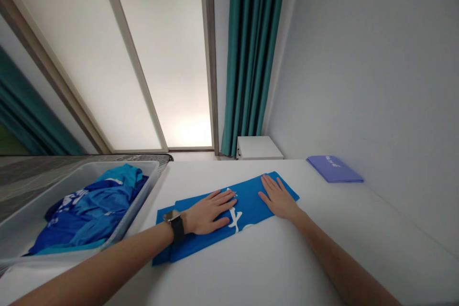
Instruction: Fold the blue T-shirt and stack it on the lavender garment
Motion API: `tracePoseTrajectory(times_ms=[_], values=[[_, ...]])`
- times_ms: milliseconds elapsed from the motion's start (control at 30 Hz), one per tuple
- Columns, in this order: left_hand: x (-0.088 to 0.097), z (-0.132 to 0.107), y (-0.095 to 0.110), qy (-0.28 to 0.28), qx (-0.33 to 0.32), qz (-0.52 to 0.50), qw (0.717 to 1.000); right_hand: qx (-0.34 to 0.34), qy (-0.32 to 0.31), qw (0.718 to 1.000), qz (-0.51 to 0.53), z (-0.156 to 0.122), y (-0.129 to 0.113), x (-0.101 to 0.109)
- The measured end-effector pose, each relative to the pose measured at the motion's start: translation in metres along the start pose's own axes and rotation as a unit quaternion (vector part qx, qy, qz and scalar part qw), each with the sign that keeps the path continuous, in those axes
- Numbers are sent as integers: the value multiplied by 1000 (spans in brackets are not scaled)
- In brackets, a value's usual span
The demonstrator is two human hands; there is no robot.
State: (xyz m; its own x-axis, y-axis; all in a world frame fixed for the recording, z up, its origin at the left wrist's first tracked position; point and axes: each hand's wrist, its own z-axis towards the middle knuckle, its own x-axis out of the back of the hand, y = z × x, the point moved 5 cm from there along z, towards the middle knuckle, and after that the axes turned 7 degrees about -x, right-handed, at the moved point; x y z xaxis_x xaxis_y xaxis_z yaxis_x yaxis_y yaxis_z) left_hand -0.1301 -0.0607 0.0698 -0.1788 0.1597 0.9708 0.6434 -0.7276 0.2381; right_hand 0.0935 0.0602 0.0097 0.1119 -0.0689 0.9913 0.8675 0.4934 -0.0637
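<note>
A blue cloth (251,206) with white print lies folded into a long strip on the white table, slanting up to the right. My left hand (210,213), with a dark watch on its wrist, rests flat on the middle of the strip and covers part of the print. Near the strip's right end, my right hand (279,198) also presses flat with its fingers stretched out. Both hands are open. At the left end, a lower layer of cloth sticks out from under the upper one.
A translucent plastic bin (152,172) to the left holds crumpled blue garments (96,205). Against the wall at the right, a folded purple cloth (335,169) lies on the table (272,258). A small white cabinet (258,147) stands beyond the far edge, before a teal curtain (253,57).
</note>
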Motion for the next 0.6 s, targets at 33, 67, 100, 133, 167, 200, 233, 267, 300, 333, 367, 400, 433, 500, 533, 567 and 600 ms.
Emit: tracePoseTrajectory(times_ms=[33, 67, 100, 133, 167, 200, 233, 267, 300, 333, 367, 400, 433, 500, 533, 567, 600], values=[[4, -2, -1, -12, -31, 0, 999, -2, 11, 1000, -4, -1, -2, 1], [7, -4, -2, -25, -60, 1, 998, -6, 21, 1000, -8, -2, -6, 2], [9, -5, -4, -34, -83, 2, 996, -16, 29, 999, -13, -4, -11, 3], [10, -7, -5, -39, -98, 1, 994, -32, 31, 999, -16, -5, -16, 3], [11, -8, -7, -38, -106, -1, 994, -53, 25, 998, -18, -6, -22, 2], [12, -8, -8, -32, -107, -4, 994, -85, 16, 996, -20, -7, -26, 0], [12, -8, -9, -24, -106, -9, 994, -111, 6, 994, -21, -8, -31, -2], [11, -8, -9, -16, -104, -13, 994, -131, 1, 991, -22, -9, -35, -5], [10, -7, -9, -11, -100, -15, 995, -144, 1, 989, -21, -9, -39, -7], [9, -7, -8, -10, -96, -16, 995, -151, 2, 988, -19, -8, -41, -9], [7, -8, -7, -11, -91, -16, 996, -152, 6, 988, -14, -7, -42, -12], [6, -8, -5, -14, -85, -15, 996, -150, 9, 989, -8, -6, -42, -14], [5, -8, -4, -17, -79, -13, 997, -145, 11, 989, -1, -4, -40, -17], [2, -9, 0, -16, -62, -7, 998, -123, 15, 992, 13, 1, -36, -22], [0, -10, 2, -12, -54, -4, 998, -109, 17, 994, 19, 4, -34, -24], [-1, -10, 4, -6, -45, 0, 999, -93, 19, 995, 24, 7, -32, -25], [-3, -11, 7, 2, -37, 3, 999, -77, 18, 996, 28, 10, -30, -25]])
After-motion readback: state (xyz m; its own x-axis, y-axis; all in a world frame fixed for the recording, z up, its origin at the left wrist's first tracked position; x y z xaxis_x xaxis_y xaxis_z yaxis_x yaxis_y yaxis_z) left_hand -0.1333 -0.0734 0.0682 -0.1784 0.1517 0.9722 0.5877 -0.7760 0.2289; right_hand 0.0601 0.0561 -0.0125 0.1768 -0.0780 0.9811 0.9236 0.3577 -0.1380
